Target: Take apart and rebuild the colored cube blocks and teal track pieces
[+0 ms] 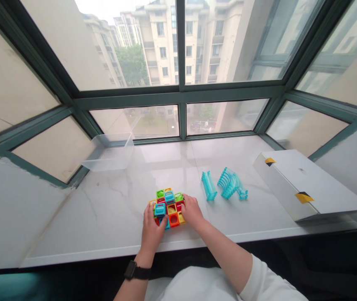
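At the far left of the pale ledge (pixel 116 225), a clear bin (pixel 109 164) stands beside the window frame, beyond the hands. Nearer, the left hand (pixel 152 230) curves around the left and near-left sides of the block cluster (pixel 172 209), its thumb beside a raised blue block (pixel 160 210); whether it grips or only rests there, I cannot tell. The cluster lies directly between the two hands, near the ledge's front edge, just beyond the left palm, and shows no clear long axis. Neither hand is plainly the nearer. The right hand (pixel 192 211) meets the cluster's right side with bent fingers; its hold, too, is unclear. Farther right, apart from that hand, lie a straight turquoise piece (pixel 209 186), running roughly near to far, and curved turquoise pieces (pixel 228 184), then a white box (pixel 316 179).
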Available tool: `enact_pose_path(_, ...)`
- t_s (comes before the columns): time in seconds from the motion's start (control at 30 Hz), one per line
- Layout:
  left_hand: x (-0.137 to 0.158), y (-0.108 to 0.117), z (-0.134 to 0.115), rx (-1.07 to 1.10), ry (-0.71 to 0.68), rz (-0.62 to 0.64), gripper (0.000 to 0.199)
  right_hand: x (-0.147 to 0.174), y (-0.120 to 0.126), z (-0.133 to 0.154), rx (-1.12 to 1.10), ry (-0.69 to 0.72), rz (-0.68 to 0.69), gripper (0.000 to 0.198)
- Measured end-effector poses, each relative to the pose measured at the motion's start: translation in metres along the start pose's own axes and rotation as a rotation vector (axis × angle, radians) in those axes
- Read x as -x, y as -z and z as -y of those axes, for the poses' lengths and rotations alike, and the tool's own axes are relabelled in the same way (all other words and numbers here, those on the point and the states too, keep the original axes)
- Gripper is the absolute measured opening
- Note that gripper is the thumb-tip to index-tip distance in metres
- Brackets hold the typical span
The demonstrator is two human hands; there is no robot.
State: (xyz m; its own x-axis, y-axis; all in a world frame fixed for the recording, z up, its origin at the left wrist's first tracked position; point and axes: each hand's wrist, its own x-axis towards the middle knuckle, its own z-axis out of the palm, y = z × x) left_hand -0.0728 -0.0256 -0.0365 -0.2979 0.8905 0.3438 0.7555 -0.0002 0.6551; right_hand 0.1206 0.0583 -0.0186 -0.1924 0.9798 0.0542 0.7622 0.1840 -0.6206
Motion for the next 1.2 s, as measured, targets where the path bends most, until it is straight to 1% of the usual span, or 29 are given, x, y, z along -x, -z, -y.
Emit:
enact_pose_path(0.13, -0.006, 0.009, 0.014, -0.055, -0.003, 0.019, 0.069, 0.011, -0.005, -0.002, -0.118, 0.072, 0.023, 0.050)
enact_pose_path(0.2, -0.008, 0.013, 0.017, -0.083, 0.005, 0.027, 0.073, 0.016, -0.004, -0.011, -0.218, 0.124, 0.060, 0.052)
enact_pose_path(0.27, -0.010, 0.017, 0.017, -0.104, 0.016, 0.049, 0.077, 0.022, 0.000, -0.024, -0.301, 0.162, 0.081, 0.059)
enact_pose_path(0.37, -0.011, 0.020, 0.015, -0.129, 0.017, 0.058, 0.081, 0.031, 0.005, -0.042, -0.343, 0.188, 0.075, 0.068)
enact_pose_path(0.43, -0.011, 0.020, 0.013, -0.149, 0.001, 0.043, 0.077, 0.034, 0.007, -0.047, -0.340, 0.199, 0.068, 0.064)
enact_pose_path(0.53, -0.011, 0.017, 0.011, -0.193, -0.024, 0.020, 0.070, 0.033, 0.006, -0.046, -0.339, 0.185, 0.028, 0.057)
enact_pose_path(0.7, -0.011, 0.013, 0.012, -0.233, -0.047, -0.019, 0.069, 0.027, 0.007, -0.040, -0.342, 0.055, -0.095, 0.035)
enact_pose_path(0.8, -0.011, 0.012, 0.016, -0.217, -0.072, -0.046, 0.068, 0.028, 0.011, -0.031, -0.383, 0.007, -0.174, 0.033)
enact_pose_path(0.83, -0.010, 0.011, 0.017, -0.204, -0.086, -0.056, 0.067, 0.029, 0.013, -0.025, -0.409, 0.029, -0.192, 0.034)
enact_pose_path(0.9, -0.010, 0.012, 0.020, -0.167, -0.117, -0.072, 0.067, 0.031, 0.014, -0.010, -0.435, 0.142, -0.187, 0.040)
enact_pose_path(0.97, -0.010, 0.015, 0.022, -0.122, -0.142, -0.072, 0.065, 0.030, 0.013, 0.010, -0.369, 0.290, -0.129, 0.044)
enact_pose_path(1.0, -0.009, 0.017, 0.023, -0.103, -0.148, -0.069, 0.064, 0.029, 0.012, 0.020, -0.312, 0.337, -0.109, 0.043)
enact_pose_path(1.03, -0.008, 0.020, 0.024, -0.092, -0.150, -0.067, 0.063, 0.028, 0.010, 0.029, -0.252, 0.358, -0.102, 0.043)
enact_pose_path(1.1, -0.005, 0.026, 0.024, -0.085, -0.144, -0.062, 0.059, 0.024, 0.004, 0.041, -0.147, 0.340, -0.101, 0.040)
enact_pose_path(1.2, 0.000, 0.036, 0.023, -0.078, -0.141, -0.025, 0.054, 0.021, -0.003, 0.047, -0.107, 0.292, -0.054, 0.034)
